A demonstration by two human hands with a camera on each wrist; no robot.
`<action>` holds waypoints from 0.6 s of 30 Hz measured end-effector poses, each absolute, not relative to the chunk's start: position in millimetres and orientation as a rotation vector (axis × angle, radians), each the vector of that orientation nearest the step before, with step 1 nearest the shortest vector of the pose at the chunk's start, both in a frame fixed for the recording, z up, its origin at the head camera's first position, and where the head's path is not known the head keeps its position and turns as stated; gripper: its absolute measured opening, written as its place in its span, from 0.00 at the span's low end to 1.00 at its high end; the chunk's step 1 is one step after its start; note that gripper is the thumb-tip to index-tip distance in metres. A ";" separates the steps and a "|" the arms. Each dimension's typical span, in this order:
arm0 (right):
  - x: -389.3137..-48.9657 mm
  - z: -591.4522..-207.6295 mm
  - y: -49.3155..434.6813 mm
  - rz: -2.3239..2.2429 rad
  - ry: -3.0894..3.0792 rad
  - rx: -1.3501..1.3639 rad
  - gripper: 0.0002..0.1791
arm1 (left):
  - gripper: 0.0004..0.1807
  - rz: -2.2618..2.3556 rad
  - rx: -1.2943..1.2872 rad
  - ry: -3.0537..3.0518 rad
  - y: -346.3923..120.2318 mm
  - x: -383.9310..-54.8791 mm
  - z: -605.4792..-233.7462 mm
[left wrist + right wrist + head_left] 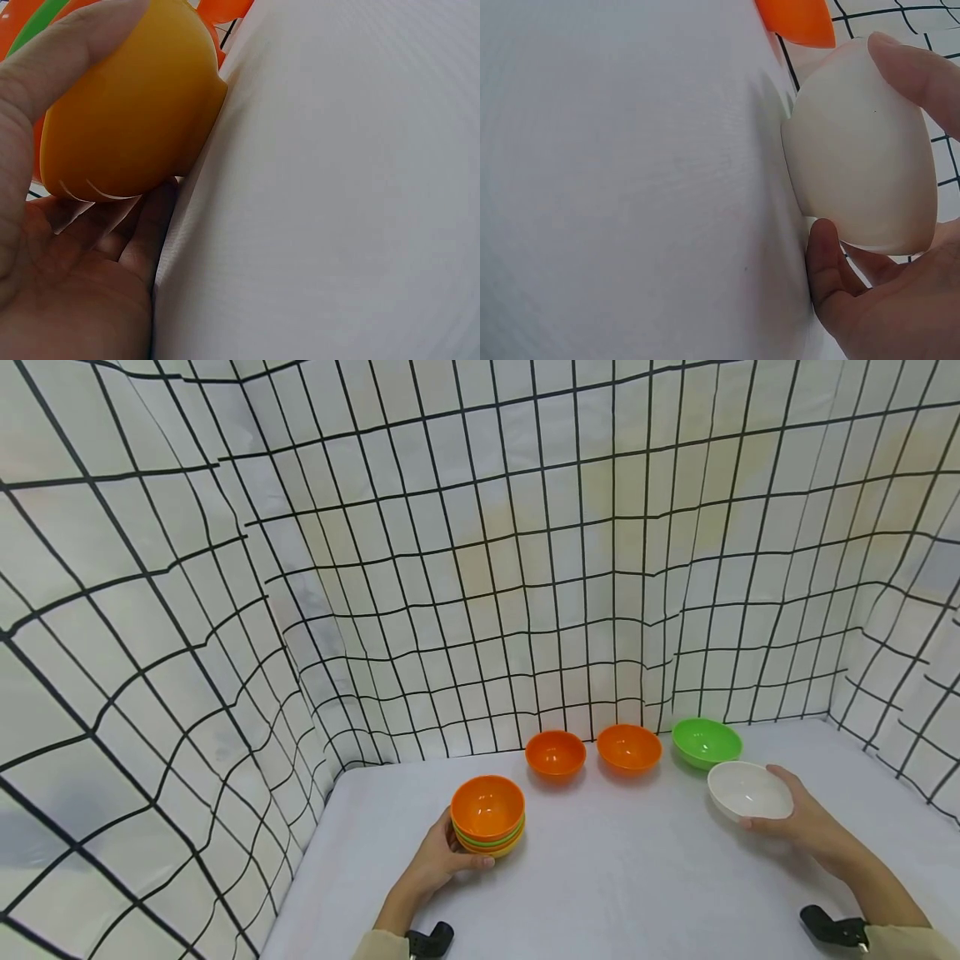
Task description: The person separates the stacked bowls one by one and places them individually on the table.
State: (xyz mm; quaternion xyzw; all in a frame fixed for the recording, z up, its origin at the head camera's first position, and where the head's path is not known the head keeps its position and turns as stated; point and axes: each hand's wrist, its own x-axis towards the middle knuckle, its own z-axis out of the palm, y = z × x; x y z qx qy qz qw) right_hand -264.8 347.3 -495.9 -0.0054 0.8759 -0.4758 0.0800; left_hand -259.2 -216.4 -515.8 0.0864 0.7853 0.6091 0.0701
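Observation:
A nested stack of bowls (488, 810) is on the near left part of the table, orange on top with green and yellow rims showing below. My left hand (438, 860) holds it from the left, the thumb along its near side and the fingers behind. In the left wrist view the yellow bottom bowl (135, 112) has its foot at the cloth. On the right, my right hand (806, 822) grips a white bowl (750, 791) by its side, thumb and fingers spread around it. The right wrist view shows the white bowl's base right by the cloth.
Two orange bowls (555, 755) (629, 749) and a green bowl (707, 742) stand in a row at the back of the white-covered table (600, 877). The green one is just behind the white bowl. White cloth walls with a black grid (525, 552) enclose the back and sides.

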 end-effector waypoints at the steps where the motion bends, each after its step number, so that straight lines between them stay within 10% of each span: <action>1: -264.5 -495.7 347.0 -1.420 2.621 -0.012 0.67 | 0.56 1.833 0.260 2.362 -216.3 -259.4 -515.6; 18: -260.2 -466.1 325.1 -1.106 2.976 0.066 0.70 | 0.57 1.840 0.257 2.357 -216.4 -259.8 -516.7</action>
